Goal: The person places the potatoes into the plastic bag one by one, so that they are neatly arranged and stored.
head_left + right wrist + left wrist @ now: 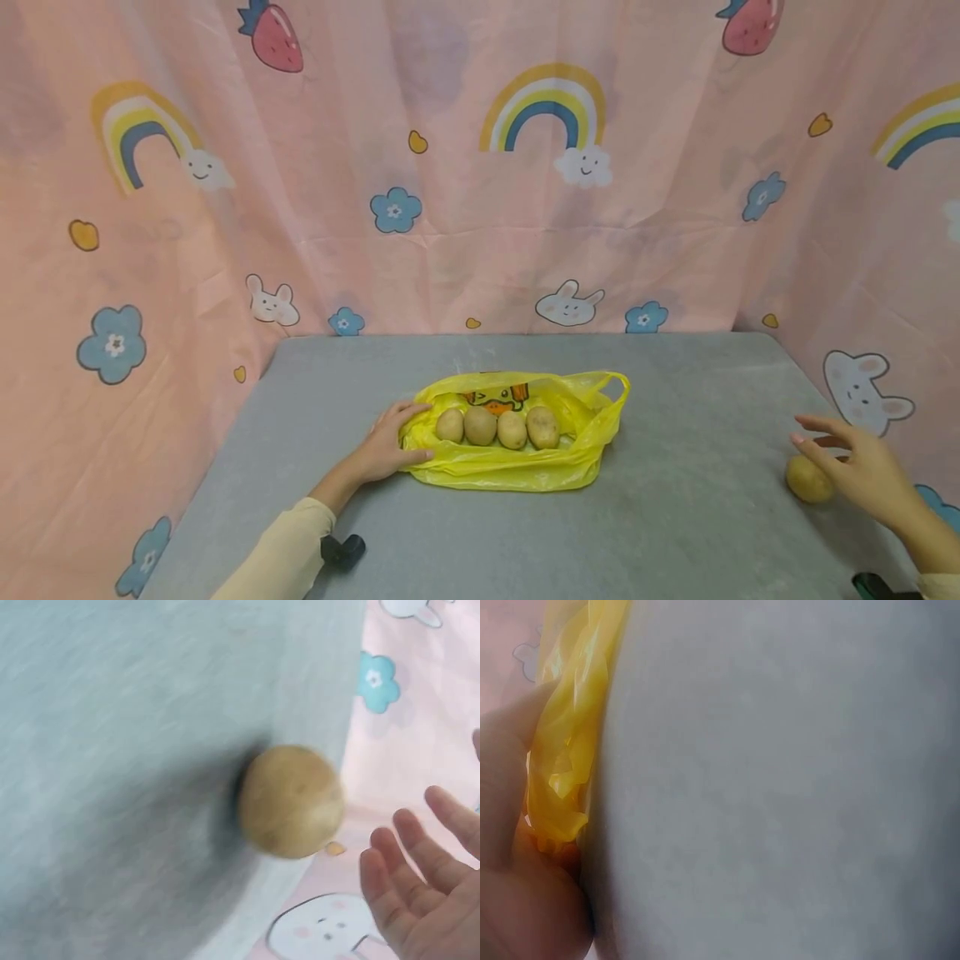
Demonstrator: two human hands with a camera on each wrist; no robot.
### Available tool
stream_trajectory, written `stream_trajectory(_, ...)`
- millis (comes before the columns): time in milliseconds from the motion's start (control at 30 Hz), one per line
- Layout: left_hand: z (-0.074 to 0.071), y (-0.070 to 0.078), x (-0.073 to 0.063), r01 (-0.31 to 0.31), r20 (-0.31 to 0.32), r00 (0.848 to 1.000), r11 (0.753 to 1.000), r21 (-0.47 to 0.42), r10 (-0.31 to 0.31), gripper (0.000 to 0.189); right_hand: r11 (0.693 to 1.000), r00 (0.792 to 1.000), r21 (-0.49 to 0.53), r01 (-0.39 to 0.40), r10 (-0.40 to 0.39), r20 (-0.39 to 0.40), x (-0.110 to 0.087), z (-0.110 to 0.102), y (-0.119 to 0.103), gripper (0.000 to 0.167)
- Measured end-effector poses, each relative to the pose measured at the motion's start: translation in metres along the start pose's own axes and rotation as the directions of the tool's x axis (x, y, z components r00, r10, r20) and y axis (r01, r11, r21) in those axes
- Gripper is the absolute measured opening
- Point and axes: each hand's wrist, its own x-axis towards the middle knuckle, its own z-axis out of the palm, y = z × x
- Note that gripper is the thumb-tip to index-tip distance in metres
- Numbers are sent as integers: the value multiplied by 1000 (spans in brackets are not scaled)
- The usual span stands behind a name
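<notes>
A yellow plastic bag (510, 477) lies on its side on the grey table, its mouth spread wide. Several potatoes (480, 426) sit in a row inside it. My left hand (382, 442) holds the bag's left end, thumb at the front rim and fingers at the back rim. In the left wrist view, crumpled yellow plastic (566, 765) lies against that hand. Far to the right, a single potato (291, 801) rests near the table's edge. My right hand (862, 471) is beside and above it, fingers apart and slightly bent, with a gap showing in the right wrist view.
The grey table (697, 517) is bounded by a pink printed curtain (450, 275) at the back and both sides. A loop handle (618, 385) of the bag sticks up at its right end. Dark wrist straps (343, 552) show near the sleeves.
</notes>
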Motion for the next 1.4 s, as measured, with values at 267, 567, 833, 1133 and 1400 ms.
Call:
stream_trajectory(267,1,0,0,-17,-5,1000,1000,9,17,76,998,994,-52,-37,42,106,-5,4,29,59)
stream_trajectory(567,0,1,1,-13,3,1000,1000,0,13,76,999,969,-44,-9,20,245,-9,11,43,65)
stream_trajectory(833,0,2,1,-7,3,1000,1000,5,7,77,998,960,-56,14,2,279,-12,13,41,68)
stream_trajectory(1133,0,1,1,-7,0,1000,1000,4,7,77,999,965,-44,24,-11,263,-13,17,43,75)
stream_trajectory(1400,1,0,0,-10,-1,1000,1000,1,10,77,999,963,-46,-5,18,270,-13,18,39,77)
